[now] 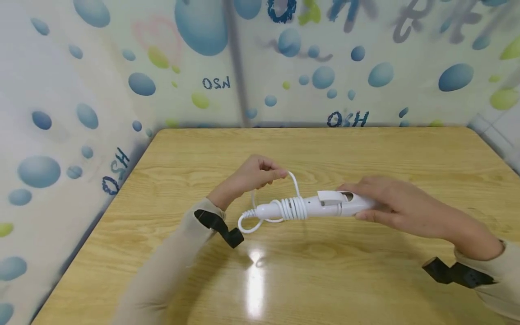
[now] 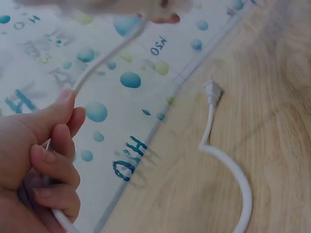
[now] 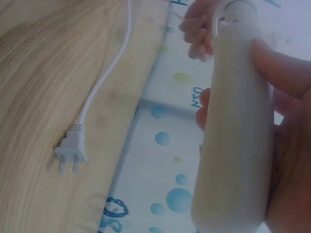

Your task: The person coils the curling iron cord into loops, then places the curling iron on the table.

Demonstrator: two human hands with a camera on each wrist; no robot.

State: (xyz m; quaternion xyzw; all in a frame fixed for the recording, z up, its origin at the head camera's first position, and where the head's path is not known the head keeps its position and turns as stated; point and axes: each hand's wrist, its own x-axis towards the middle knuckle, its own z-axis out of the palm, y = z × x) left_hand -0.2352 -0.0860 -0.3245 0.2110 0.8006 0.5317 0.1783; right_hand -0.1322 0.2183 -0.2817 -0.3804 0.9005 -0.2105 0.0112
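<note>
A white hair iron (image 1: 351, 204), with a lever-like clamp on top, is held level above the table. My right hand (image 1: 400, 205) grips its right end; in the right wrist view the thumb and fingers lie around the wide, ridged body (image 3: 235, 126). Several turns of its white cord (image 1: 295, 208) are wound around the left part. My left hand (image 1: 260, 174) pinches the cord between thumb and fingers, and in the left wrist view the cord also runs through the curled fingers (image 2: 56, 162). The two-pin plug (image 3: 71, 143) lies on the table.
The wooden table (image 1: 170, 171) carries a loose stretch of cord (image 2: 243, 184) leading to the plug. A wall covering (image 1: 252, 67) with blue and green drops stands behind the table and along its left side. Black straps (image 1: 219, 225) sit on both wrists.
</note>
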